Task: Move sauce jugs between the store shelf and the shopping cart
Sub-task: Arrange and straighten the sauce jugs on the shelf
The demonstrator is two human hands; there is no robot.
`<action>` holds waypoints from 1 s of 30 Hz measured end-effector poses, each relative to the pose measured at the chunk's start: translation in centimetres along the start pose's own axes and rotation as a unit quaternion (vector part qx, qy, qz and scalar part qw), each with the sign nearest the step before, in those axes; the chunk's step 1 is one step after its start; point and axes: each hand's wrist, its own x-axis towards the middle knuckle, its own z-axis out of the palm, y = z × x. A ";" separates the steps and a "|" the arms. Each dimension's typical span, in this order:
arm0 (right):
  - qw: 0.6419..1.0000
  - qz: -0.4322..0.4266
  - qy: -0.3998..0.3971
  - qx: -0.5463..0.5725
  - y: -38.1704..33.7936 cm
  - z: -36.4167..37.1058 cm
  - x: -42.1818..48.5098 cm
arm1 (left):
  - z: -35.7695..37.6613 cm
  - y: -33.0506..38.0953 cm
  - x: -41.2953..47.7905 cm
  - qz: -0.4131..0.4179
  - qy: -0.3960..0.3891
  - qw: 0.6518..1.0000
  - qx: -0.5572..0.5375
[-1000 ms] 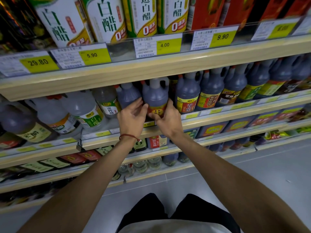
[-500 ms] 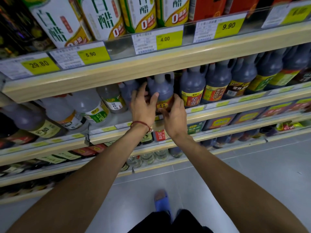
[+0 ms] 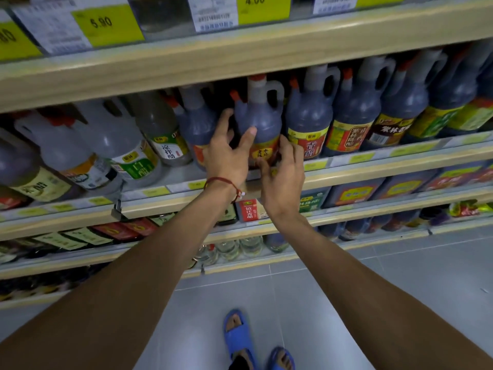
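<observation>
**A:** What are the hands on?

**B:** Both are on one dark jug (image 3: pixel 260 118) with an orange cap. The left hand (image 3: pixel 226 158) wraps its left side, with the fingers reaching round behind and the thumb laid across the front above the label. The right hand (image 3: pixel 284 180) curls its fingers against the lower right of the jug, with the thumb near the bottom edge of the label.

**A:** Is the jug lifted?

**B:** I cannot tell, because the hands hide its base. It stands upright at the front of the shelf (image 3: pixel 400 172).

**A:** What's beside it?

**B:** Just right of the jug is a second dark jug (image 3: pixel 309 121) with a red and yellow label, and more dark ones run on past it. Just left of the jug is a third dark jug (image 3: pixel 198 126), and farther left are clear jugs (image 3: pixel 112 140).

**A:** Above and below?

**B:** Above the jug is a pale wooden board (image 3: pixel 240 60) with price tags (image 3: pixel 106 25), one reading 5.90. Below the jug are lower rows of bottles, then grey floor tiles (image 3: pixel 346 303) and two blue slippers (image 3: pixel 237 335). A red string (image 3: pixel 221 180) circles the left wrist.
</observation>
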 end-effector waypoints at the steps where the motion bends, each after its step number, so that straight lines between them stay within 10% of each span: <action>1: 1.000 -0.004 0.004 0.003 0.1 0.0 0.0 | 0.0 0.1 0.1 0.001 -0.002 1.000 -0.008; 15: 0.995 -0.044 0.079 0.043 -0.3 0.9 -2.5 | -2.7 -0.3 -1.8 0.051 -0.071 0.996 -0.023; 22: 0.996 -0.082 -0.014 0.041 -3.5 4.2 -3.4 | -9.2 -2.8 -2.1 0.150 0.078 0.986 0.001; 30: 0.994 -0.029 -0.103 -0.002 -4.3 8.7 -1.2 | -10.7 -2.6 2.4 0.187 0.059 0.980 0.036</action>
